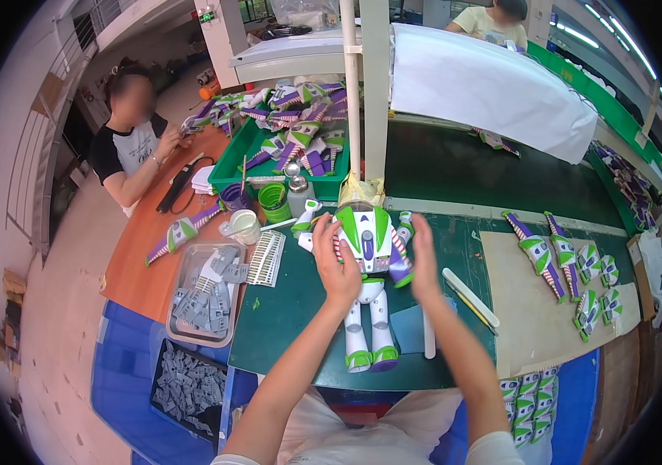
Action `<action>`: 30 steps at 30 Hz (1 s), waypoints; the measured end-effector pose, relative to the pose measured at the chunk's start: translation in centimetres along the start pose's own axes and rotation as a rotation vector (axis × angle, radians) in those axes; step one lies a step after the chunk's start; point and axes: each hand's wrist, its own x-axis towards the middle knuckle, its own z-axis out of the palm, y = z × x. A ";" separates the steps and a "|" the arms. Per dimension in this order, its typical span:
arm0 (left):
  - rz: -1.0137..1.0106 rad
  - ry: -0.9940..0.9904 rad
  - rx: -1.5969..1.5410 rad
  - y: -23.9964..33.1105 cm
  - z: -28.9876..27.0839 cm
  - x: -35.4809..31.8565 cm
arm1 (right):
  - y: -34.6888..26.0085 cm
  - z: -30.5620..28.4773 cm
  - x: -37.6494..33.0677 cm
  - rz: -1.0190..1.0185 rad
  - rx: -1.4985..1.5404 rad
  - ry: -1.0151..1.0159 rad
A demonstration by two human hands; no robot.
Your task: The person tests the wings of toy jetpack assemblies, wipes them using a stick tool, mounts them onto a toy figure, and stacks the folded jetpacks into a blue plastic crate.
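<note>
We are steadying the toy figure (368,267) between our open left hand (336,263) and open right hand (424,263), palms pressing its sides so it lies straight.

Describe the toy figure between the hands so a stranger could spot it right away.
On the green mat at the bench's near edge, the toy figure lies between the left hand and right hand. Unlike the loose wings nearby, it is a whole white body with legs.
</note>
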 end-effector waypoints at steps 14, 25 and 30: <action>-0.584 -0.234 -0.703 5.9 -6.6 -4.8 | -8.8 4.3 -8.7 -0.072 0.152 0.157; -0.668 -0.313 -0.837 12.7 -10.4 -4.7 | -14.4 0.2 -12.8 -0.213 0.010 -0.003; -0.459 -0.489 -0.701 12.8 -11.0 -5.3 | -17.3 -6.0 -13.8 -0.451 -0.505 -0.231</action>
